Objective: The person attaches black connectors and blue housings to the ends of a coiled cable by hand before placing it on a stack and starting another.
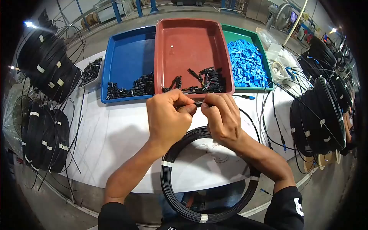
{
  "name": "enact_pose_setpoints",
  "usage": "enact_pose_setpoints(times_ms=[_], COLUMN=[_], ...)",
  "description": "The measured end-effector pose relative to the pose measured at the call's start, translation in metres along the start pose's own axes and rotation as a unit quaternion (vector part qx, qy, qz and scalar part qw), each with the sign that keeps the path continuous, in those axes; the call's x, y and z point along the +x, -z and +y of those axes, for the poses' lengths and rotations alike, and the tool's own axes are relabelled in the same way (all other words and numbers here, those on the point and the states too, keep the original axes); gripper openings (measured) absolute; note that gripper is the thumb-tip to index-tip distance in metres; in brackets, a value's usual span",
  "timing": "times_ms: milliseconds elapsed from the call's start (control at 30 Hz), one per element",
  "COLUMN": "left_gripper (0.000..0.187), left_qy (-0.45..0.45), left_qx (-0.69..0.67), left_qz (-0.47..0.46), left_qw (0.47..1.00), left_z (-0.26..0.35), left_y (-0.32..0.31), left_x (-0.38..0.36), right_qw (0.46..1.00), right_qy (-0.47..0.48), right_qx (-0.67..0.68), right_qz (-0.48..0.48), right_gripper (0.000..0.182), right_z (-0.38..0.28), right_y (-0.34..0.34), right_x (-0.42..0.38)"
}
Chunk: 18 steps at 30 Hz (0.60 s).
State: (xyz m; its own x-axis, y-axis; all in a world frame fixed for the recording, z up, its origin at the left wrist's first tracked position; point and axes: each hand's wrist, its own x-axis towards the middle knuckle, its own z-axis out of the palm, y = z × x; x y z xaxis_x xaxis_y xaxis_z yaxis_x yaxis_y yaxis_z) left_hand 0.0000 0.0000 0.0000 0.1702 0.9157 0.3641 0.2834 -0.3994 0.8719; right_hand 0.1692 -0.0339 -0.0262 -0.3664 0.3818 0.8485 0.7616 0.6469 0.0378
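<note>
My left hand (168,117) and my right hand (224,117) meet above the table, just in front of the red tray (188,36). Both are closed in a fingertip pinch on a small dark piece (198,103), which looks like the end of a black cable. The fingers cover most of it, so its exact shape is hidden. Below my forearms lies a coil of black cable (167,182), bound with white tape and overhanging the table's near edge. In the red tray, black connector parts (209,81) are heaped along the near side.
Left of the red tray stands a blue tray (130,46) with short black pieces (142,85); a green tray (243,32) on the right holds blue connectors (247,63). Stacked cable coils flank the white table (107,142) at left (46,134) and right (316,119). Loose cables trail at right.
</note>
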Motion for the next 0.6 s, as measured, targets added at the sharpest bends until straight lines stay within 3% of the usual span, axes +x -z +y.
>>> enact_pose_setpoints(times_ms=[67, 100, 167, 233, 333, 433, 467, 500, 567, 600], left_gripper=[0.012, 0.012, 0.011, 0.013, 0.019, 0.019, 0.017, 0.017, 0.012, 0.012], left_qy=[0.097, 0.084, -0.083, -0.121, -0.312, -0.307, -0.273, -0.274, -0.182, -0.182], left_qx=[-0.104, -0.116, 0.052, 0.033, 0.076, 0.076, 0.048, 0.049, 0.027, 0.027], left_qz=[-0.072, -0.064, -0.019, 0.004, 0.087, 0.099, 0.091, 0.093, 0.045, 0.044], left_qw=[0.987, 0.988, 0.995, 0.992, 0.943, 0.944, 0.956, 0.956, 0.982, 0.982], left_z=[-0.008, -0.013, -0.02, -0.034, -0.049, -0.05, -0.047, -0.047, -0.047, -0.043], left_y=[-0.006, 0.003, 0.001, -0.002, -0.001, 0.0, 0.001, 0.002, 0.004, 0.004], left_x=[0.004, 0.007, 0.002, 0.001, 0.003, 0.005, 0.005, 0.004, 0.002, 0.001], right_qw=[0.999, 0.998, 0.996, 0.991, 0.954, 0.931, 0.958, 0.958, 0.973, 0.985], right_qy=[0.039, 0.055, 0.005, -0.05, -0.205, -0.239, -0.188, -0.186, -0.173, -0.118], right_qx=[-0.003, -0.013, 0.053, 0.083, 0.185, 0.249, 0.185, 0.185, 0.14, 0.118], right_qz=[-0.034, -0.036, -0.073, -0.092, -0.118, -0.121, -0.112, -0.112, -0.053, -0.033], right_gripper=[0.019, 0.019, 0.017, 0.019, 0.022, 0.02, 0.025, 0.025, 0.031, 0.033], right_z=[0.008, 0.006, 0.004, -0.001, -0.006, 0.004, 0.009, 0.01, 0.012, 0.014], right_y=[0.001, -0.006, -0.013, -0.011, -0.013, -0.013, -0.012, -0.011, -0.008, -0.007], right_x=[-0.002, 0.008, 0.007, 0.009, 0.01, 0.015, 0.014, 0.013, 0.011, 0.01])
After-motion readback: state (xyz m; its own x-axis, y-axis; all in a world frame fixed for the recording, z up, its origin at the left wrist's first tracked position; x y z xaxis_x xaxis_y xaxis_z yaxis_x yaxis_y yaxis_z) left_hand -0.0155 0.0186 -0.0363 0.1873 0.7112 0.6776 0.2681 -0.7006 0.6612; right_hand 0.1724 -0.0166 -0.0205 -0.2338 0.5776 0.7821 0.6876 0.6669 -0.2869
